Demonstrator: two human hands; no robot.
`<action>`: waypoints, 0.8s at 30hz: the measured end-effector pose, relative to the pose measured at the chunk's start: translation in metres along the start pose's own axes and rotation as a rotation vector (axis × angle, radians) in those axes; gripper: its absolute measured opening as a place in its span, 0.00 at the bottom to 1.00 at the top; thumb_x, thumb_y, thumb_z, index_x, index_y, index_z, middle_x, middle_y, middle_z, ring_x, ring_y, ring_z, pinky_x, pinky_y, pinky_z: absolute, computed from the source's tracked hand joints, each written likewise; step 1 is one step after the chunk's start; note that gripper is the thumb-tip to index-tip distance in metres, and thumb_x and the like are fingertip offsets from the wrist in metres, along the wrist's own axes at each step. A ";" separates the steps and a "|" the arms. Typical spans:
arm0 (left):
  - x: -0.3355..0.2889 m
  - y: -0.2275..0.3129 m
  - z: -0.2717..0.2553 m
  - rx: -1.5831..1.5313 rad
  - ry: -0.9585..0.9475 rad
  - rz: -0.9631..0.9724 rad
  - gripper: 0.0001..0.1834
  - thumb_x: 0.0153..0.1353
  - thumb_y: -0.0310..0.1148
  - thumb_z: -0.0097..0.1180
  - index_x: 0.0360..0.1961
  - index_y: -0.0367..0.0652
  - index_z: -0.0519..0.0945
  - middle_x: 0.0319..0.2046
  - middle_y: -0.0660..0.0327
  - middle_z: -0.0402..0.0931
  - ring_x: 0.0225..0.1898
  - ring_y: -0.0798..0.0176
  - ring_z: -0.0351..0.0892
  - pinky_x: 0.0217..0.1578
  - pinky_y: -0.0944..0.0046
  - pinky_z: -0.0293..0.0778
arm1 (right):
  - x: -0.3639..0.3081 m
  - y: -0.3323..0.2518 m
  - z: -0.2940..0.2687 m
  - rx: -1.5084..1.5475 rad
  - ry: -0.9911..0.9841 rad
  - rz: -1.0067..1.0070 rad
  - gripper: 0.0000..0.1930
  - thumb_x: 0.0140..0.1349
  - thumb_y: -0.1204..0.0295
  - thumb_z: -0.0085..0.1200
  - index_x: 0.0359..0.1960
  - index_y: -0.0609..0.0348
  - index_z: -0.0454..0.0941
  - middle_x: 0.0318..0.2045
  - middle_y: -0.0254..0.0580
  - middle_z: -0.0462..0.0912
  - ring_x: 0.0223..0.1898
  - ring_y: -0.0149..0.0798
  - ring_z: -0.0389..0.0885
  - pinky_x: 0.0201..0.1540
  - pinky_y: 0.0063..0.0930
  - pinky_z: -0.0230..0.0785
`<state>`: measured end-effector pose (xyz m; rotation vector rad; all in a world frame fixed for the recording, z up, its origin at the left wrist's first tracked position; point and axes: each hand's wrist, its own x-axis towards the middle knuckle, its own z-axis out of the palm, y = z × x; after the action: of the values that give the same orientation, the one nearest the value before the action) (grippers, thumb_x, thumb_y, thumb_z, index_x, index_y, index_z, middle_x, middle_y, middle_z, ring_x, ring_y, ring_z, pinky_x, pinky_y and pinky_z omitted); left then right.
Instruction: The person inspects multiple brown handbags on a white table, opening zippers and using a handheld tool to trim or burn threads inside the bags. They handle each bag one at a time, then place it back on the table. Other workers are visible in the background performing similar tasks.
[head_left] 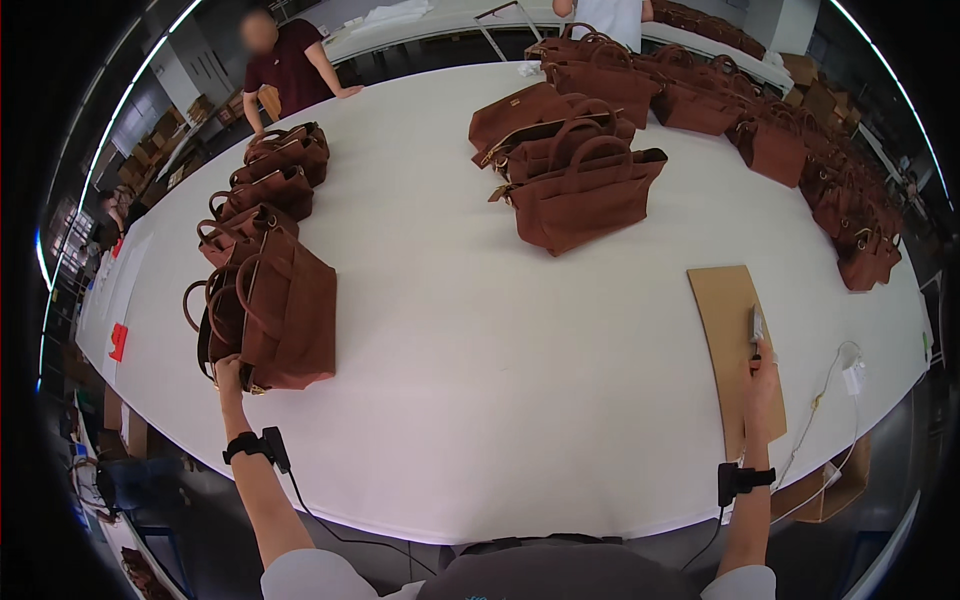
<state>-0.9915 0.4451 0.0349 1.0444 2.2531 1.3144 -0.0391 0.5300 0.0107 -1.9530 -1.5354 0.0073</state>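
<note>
A brown handbag (292, 322) with two upright handles stands on the left of the white table (480, 390). At its near end, my left hand (228, 373) grips the top edge, the fingertips partly hidden inside. On the right, my right hand (762, 385) is closed round the dark handle of a small tool with a flat silvery head (756, 324); its exact kind is unclear. Beneath that hand lies a long tan cardboard sheet (718, 335).
More brown handbags (272, 190) line up behind the left one. Others stand at the centre (590, 205) and along the right edge (775, 145). A white cord with a small white box (853, 376) lies at right. Across the table, a person in a dark red shirt (290, 65) leans on it.
</note>
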 end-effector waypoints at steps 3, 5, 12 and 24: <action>-0.011 0.024 0.001 0.023 0.020 -0.247 0.12 0.60 0.29 0.50 0.34 0.31 0.81 0.26 0.58 0.79 0.25 0.66 0.77 0.26 0.69 0.72 | 0.042 -0.090 0.040 0.173 -0.053 -0.196 0.24 0.58 0.74 0.54 0.57 0.59 0.67 0.34 0.42 0.73 0.30 0.32 0.69 0.35 0.28 0.66; -0.045 0.076 0.018 0.262 0.253 -0.108 0.12 0.62 0.29 0.49 0.35 0.33 0.81 0.25 0.59 0.79 0.26 0.65 0.78 0.28 0.68 0.73 | 0.069 -0.169 0.049 0.267 -0.168 -0.283 0.26 0.56 0.76 0.54 0.58 0.60 0.65 0.37 0.47 0.73 0.32 0.37 0.71 0.35 0.32 0.67; -0.108 0.211 0.095 0.188 0.287 0.408 0.10 0.63 0.25 0.48 0.41 0.34 0.80 0.33 0.57 0.81 0.35 0.66 0.80 0.37 0.68 0.74 | 0.181 -0.320 0.147 1.420 -0.384 0.422 0.30 0.56 0.64 0.60 0.58 0.61 0.63 0.50 0.42 0.71 0.45 0.34 0.73 0.51 0.30 0.64; -0.187 0.353 0.296 0.174 -0.672 0.459 0.49 0.45 0.45 0.69 0.60 0.23 0.59 0.51 0.35 0.70 0.53 0.46 0.73 0.52 0.55 0.68 | -0.032 -0.256 0.047 2.271 -0.633 0.718 0.17 0.48 0.79 0.42 0.42 0.59 0.74 0.26 0.46 0.76 0.33 0.46 0.76 0.64 0.57 0.53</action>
<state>-0.5369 0.5961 0.1666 1.8174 1.6839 0.7323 -0.2895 0.5523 0.0852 -0.2921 -0.1509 1.7958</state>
